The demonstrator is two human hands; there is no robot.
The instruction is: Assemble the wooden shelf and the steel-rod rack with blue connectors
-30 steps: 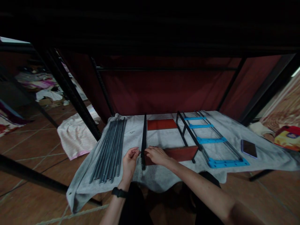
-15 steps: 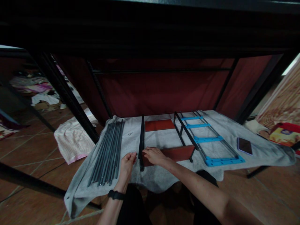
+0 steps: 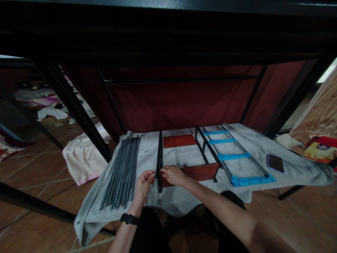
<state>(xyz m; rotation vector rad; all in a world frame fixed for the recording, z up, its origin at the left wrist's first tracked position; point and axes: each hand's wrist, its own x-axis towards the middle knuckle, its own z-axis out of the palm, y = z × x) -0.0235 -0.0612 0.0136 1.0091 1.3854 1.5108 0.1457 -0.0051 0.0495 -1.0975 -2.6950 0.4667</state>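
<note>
The black frame (image 3: 159, 154) is set at the middle of the cloth-covered table (image 3: 259, 141), its front panel (image 3: 202, 172) near the front edge. The hands are kept apart, the frame's left side bar between them: the left hand (image 3: 144, 181) is pinched at its front end, though whether anything is held cannot be told; the right hand (image 3: 173, 175) is laid on the front panel, its grip unclear. Along the left edge, grey rods (image 3: 122, 172) are bunched, with small bits (image 3: 146, 151) left between them and the frame. To the right, a blue-slatted rack (image 3: 234, 156) is placed close by, and a phone (image 3: 275, 163) is laid towards the right edge. The view above is blocked by a dark beam (image 3: 168, 38); the back edge is bordered by a dark red curtain (image 3: 184, 102).
</note>
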